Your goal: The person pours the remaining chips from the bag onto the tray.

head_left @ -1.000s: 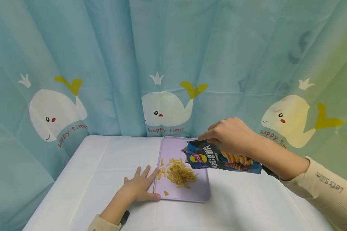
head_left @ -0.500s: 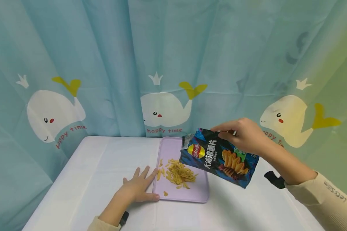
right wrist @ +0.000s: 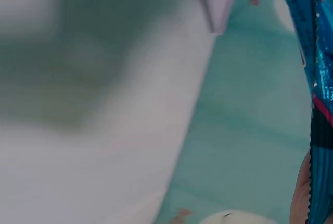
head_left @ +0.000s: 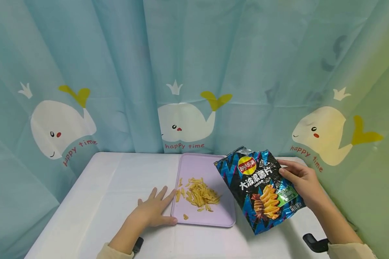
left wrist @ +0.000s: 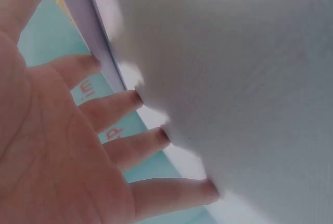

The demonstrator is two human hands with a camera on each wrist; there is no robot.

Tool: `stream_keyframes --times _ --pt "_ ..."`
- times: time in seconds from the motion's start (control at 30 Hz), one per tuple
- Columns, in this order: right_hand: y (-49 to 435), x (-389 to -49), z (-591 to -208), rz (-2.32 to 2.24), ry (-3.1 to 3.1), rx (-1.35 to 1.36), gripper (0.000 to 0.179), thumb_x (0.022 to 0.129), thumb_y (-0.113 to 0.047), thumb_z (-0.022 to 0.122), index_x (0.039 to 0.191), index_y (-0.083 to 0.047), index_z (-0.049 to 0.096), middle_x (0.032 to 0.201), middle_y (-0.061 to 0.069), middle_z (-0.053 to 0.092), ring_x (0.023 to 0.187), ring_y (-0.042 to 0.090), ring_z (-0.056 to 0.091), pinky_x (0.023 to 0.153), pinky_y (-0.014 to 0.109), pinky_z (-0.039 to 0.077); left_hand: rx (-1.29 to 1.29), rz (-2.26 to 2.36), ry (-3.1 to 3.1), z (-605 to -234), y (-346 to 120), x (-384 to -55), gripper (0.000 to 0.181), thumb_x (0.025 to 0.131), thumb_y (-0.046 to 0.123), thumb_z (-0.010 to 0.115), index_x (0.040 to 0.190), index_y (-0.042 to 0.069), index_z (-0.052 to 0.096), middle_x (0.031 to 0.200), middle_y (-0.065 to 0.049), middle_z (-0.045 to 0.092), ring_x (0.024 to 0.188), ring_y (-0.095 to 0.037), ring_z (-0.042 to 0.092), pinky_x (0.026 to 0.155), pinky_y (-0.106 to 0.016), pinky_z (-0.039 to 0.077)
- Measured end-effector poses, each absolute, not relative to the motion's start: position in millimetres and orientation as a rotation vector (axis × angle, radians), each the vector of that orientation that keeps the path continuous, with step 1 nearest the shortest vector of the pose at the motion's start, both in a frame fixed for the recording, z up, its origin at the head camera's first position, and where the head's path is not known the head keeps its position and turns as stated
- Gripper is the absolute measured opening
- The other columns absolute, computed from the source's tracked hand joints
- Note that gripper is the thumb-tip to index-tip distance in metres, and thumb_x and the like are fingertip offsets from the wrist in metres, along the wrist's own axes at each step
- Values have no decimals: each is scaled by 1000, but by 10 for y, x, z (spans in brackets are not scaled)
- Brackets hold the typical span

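Note:
My right hand [head_left: 303, 178] pinches the right edge of a blue and black Lay's chip bag [head_left: 262, 190], its thumb on the printed front. The bag is tilted above the table, just right of a lilac tray [head_left: 225, 212], and overlaps the tray's upper right corner. A heap of yellow chip sticks [head_left: 201, 194] lies on the tray, with several loose pieces at its left. My left hand [head_left: 153, 208] rests with fingers spread at the tray's left edge; in the left wrist view its fingers reach down to the table. The right wrist view shows the bag's crimped edge [right wrist: 315, 78].
A white cloth [head_left: 116, 187] covers the table. Behind it hangs a blue-green curtain [head_left: 188, 54] printed with white whales. Black wrist-camera mounts sit at both wrists, the right one [head_left: 314, 242] jutting over the table.
The bag has swung from lying sideways over the tray to a more upright tilt, front showing, and has moved right with my right hand. My left hand has stayed in place.

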State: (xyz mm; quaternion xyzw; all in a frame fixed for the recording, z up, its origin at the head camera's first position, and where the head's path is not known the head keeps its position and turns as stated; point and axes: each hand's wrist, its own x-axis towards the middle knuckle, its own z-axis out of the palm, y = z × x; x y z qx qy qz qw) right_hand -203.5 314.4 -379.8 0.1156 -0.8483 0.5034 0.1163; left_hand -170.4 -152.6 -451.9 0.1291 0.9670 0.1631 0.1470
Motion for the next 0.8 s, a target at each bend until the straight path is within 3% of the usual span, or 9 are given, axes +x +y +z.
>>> stream_keyframes --times 0.13,0.3,0.47,0.53,0.63,0.8 --pt "3150 -2000 -3812 1299 -2482 458 30 95 -4 65 126 -4 68 92 -12 73 75 0 62 62 15 49 376 462 2777 -4514 -1532 -1716 99 76 65 73 157 25 33 162 -17 28 147 -52 19 98 -85 21" --pt "2661 -2051 -3221 529 -2352 1038 41 79 4 77 115 -16 76 93 -4 76 58 -1 51 47 15 35 365 457 2779 -4502 -1560 -1725 100 75 65 74 157 24 33 162 -18 27 147 -53 19 97 -86 21" --pt "2049 -2134 -2707 19 -2199 1385 50 78 6 64 110 -29 78 74 -15 64 48 -2 30 44 16 14 352 445 2783 -4514 -1585 -1732 101 75 64 75 157 25 32 163 -17 27 147 -53 18 96 -87 21" --pt "1900 -2170 -2602 -71 -2230 1422 51 77 7 63 107 -32 78 69 -16 59 48 0 24 44 17 12 369 444 2786 -4522 -1578 -1740 101 75 65 74 157 25 31 163 -17 27 147 -53 19 95 -87 21" --pt "1781 -2210 -2536 -143 -2300 1424 44 78 1 73 105 -34 79 65 -16 55 46 2 25 42 18 16 383 448 2779 -4531 -1555 -1743 102 75 65 74 158 25 31 163 -16 26 147 -52 18 95 -87 22" --pt "1773 -2226 -2550 -167 -2374 1411 41 81 -2 74 107 -34 78 68 -15 61 45 4 28 40 19 20 377 430 2770 -4523 -1514 -1737 102 75 66 73 158 26 30 164 -15 25 148 -51 18 96 -87 21"
